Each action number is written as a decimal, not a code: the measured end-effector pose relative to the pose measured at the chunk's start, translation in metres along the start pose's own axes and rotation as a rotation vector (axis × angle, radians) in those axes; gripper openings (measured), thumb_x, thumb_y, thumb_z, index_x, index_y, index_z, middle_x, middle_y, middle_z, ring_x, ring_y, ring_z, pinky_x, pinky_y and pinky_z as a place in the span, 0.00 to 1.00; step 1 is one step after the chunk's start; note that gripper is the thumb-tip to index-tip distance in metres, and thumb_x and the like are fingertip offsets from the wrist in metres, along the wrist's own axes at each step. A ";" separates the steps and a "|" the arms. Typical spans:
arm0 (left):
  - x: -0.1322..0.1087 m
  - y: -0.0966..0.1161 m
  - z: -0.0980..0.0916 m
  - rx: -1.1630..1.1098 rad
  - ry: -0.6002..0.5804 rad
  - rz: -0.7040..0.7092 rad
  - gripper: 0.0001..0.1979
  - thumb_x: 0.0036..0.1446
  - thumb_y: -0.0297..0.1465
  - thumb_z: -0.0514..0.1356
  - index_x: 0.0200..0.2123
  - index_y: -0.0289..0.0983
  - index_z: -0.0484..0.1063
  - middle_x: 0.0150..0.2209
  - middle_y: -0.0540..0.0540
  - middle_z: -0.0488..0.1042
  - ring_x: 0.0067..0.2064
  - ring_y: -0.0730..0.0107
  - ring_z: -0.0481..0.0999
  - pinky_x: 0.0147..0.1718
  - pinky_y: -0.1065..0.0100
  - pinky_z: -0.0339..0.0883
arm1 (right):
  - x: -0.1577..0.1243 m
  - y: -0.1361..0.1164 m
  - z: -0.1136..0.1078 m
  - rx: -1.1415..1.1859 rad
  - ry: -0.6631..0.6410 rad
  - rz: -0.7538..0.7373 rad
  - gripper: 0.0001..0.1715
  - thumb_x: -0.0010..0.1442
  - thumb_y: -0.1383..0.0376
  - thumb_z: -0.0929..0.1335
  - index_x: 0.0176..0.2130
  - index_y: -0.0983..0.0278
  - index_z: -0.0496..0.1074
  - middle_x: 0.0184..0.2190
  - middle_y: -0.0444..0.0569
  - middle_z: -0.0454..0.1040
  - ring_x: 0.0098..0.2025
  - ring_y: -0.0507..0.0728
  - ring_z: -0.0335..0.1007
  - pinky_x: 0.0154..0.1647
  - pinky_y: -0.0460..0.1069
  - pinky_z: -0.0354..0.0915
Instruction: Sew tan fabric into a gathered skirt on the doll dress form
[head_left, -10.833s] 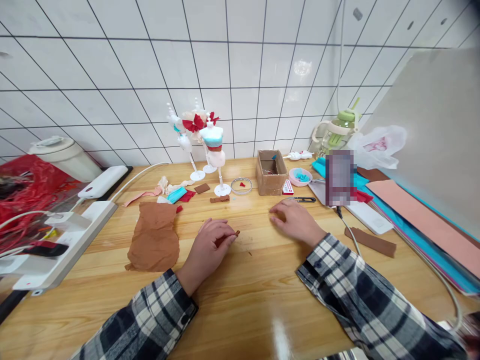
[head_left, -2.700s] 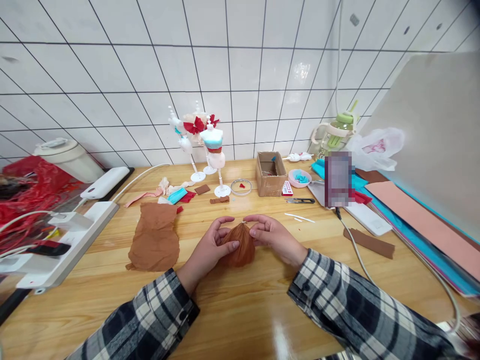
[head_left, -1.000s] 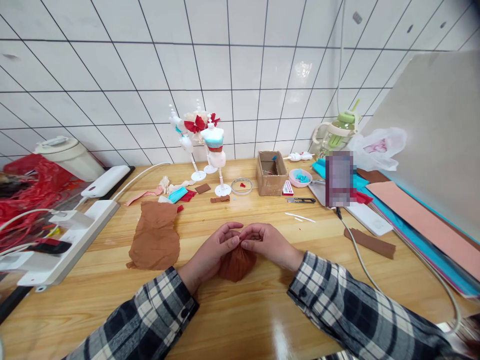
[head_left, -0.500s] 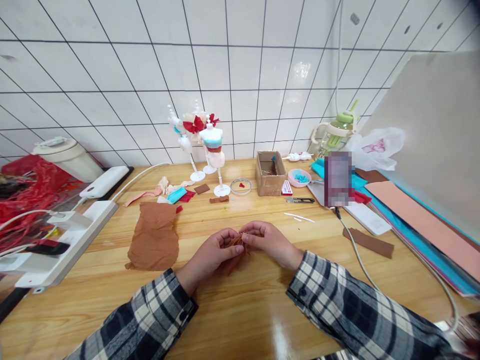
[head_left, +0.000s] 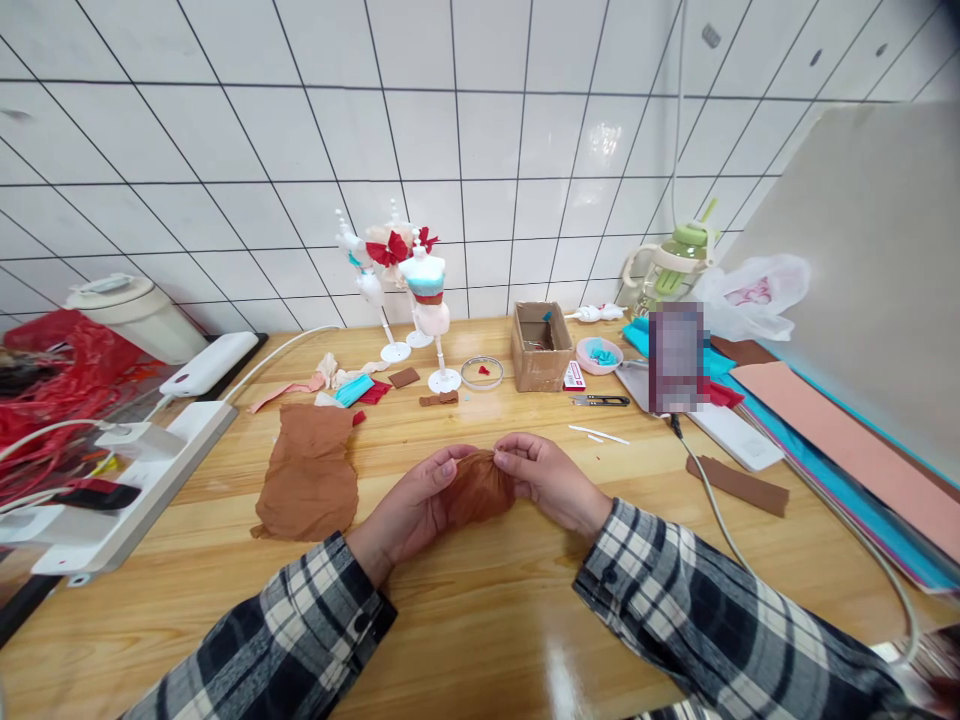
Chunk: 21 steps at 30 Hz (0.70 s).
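A piece of thin brown fabric is stretched between my two hands above the front of the table, with gathers running down from its upper edge. My left hand grips its left side, thumb on top. The fingertips of my right hand pinch the upper right of the gathers. To the left lies a larger crumpled brown cloth, flat on the wood. Beyond my hands stands a small white dress form wrapped with blue and brown bands.
Thread snips lie right of a cardboard box. A pink bowl holds blue scraps. A wire hoop sits mid-table. At left is a power strip; at right, a phone, a cable and coloured sheets.
The brown fabric, bunched small between my fingers before, is now spread wider. My left hand has shifted slightly left, away from the right one.
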<state>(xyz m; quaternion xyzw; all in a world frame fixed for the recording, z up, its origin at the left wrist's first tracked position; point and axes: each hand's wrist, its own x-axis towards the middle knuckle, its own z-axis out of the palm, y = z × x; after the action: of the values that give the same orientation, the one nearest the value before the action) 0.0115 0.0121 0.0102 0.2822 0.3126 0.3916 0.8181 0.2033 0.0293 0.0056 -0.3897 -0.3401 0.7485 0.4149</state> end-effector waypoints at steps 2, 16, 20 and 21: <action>0.000 -0.001 0.000 0.040 -0.038 -0.079 0.23 0.47 0.37 0.69 0.47 0.38 0.72 0.45 0.43 0.75 0.42 0.66 0.74 0.39 0.68 0.66 | 0.001 -0.001 -0.002 0.059 0.030 -0.038 0.22 0.42 0.58 0.78 0.34 0.64 0.72 0.31 0.42 0.72 0.30 0.49 0.67 0.27 0.43 0.63; 0.005 -0.010 0.000 0.133 0.153 0.107 0.15 0.49 0.38 0.67 0.38 0.36 0.75 0.38 0.46 0.76 0.39 0.66 0.74 0.38 0.68 0.68 | 0.007 -0.003 -0.008 0.018 0.028 -0.123 0.17 0.43 0.62 0.78 0.33 0.64 0.75 0.32 0.44 0.77 0.35 0.49 0.71 0.39 0.44 0.64; 0.007 -0.007 -0.006 0.121 0.273 0.174 0.12 0.48 0.38 0.68 0.29 0.34 0.73 0.30 0.50 0.74 0.32 0.74 0.72 0.34 0.73 0.66 | 0.009 -0.003 -0.007 -0.020 0.038 -0.124 0.19 0.40 0.61 0.78 0.33 0.64 0.76 0.32 0.44 0.78 0.34 0.50 0.71 0.38 0.45 0.64; 0.007 -0.006 -0.007 0.146 0.279 0.193 0.14 0.49 0.40 0.67 0.30 0.34 0.74 0.30 0.49 0.75 0.33 0.74 0.72 0.34 0.73 0.66 | 0.009 -0.003 -0.008 -0.027 0.033 -0.118 0.19 0.40 0.61 0.78 0.33 0.64 0.76 0.31 0.44 0.78 0.33 0.50 0.71 0.37 0.46 0.64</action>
<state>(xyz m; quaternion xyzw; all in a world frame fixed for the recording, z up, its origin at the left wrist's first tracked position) 0.0126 0.0164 -0.0008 0.3127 0.4222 0.4800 0.7026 0.2080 0.0397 0.0020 -0.3871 -0.3657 0.7115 0.4584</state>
